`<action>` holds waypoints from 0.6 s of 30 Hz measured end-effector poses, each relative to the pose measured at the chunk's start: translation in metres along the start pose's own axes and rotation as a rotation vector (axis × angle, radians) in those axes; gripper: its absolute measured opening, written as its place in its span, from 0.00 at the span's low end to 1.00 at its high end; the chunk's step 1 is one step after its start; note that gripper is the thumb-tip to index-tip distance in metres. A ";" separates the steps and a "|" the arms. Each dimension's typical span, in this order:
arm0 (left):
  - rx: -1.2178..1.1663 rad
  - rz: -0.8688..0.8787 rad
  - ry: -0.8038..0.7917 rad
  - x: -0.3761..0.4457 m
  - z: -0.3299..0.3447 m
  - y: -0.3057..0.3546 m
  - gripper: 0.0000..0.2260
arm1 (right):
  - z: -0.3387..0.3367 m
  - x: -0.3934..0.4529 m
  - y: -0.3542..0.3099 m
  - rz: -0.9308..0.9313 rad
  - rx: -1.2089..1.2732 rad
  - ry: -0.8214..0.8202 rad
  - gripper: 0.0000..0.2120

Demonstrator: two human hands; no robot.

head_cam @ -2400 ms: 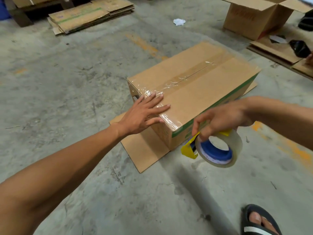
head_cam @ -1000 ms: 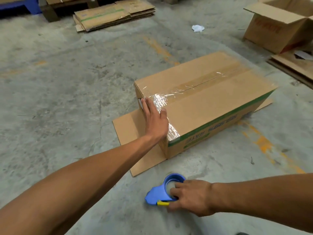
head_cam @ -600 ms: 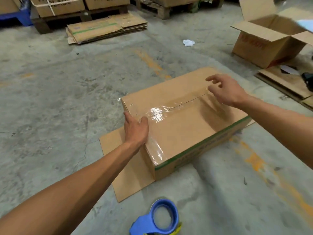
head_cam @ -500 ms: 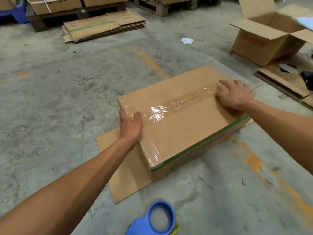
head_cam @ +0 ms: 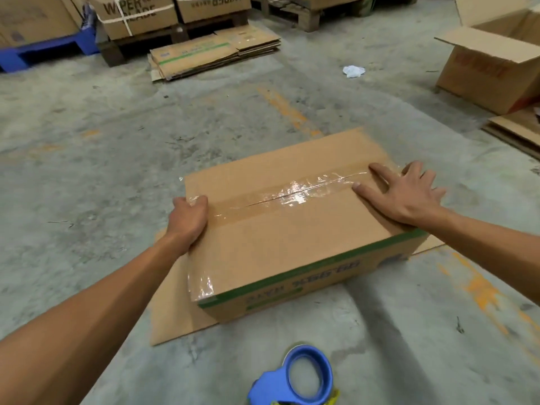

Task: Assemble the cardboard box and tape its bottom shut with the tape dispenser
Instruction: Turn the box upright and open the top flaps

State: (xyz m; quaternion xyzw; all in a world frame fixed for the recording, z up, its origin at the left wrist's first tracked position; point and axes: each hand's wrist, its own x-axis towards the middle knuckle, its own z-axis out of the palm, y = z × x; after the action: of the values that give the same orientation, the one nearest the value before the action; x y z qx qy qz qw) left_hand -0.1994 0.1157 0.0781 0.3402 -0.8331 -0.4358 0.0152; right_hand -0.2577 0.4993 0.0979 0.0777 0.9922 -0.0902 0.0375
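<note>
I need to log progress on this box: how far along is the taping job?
Done: the cardboard box is folded up and clear tape runs along its bottom seam; the tape dispenser lies on the floor. In hand: the left hand grips one end, the right hand lies flat on the other. Left: probably only turning it over.

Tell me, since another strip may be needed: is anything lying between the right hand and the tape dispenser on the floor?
Nothing visible does. The right hand rests flat on the far end of the box; the tape dispenser lies on bare concrete in front of the box, nearer the person, with open floor between them.
</note>
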 end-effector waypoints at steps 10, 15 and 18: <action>0.257 -0.118 0.128 0.035 -0.124 -0.062 0.33 | 0.014 -0.044 -0.109 -0.275 0.067 -0.349 0.40; 0.256 0.024 0.044 0.050 -0.135 -0.054 0.31 | 0.006 -0.017 -0.141 -0.192 0.448 -0.344 0.41; 0.177 0.043 0.056 0.058 -0.128 -0.053 0.29 | 0.014 -0.006 -0.155 -0.149 0.506 -0.308 0.41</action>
State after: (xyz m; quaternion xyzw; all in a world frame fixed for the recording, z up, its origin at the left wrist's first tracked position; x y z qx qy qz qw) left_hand -0.1741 -0.0301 0.1027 0.3344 -0.8746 -0.3505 0.0177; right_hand -0.2759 0.3457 0.1115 -0.0032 0.9239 -0.3475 0.1600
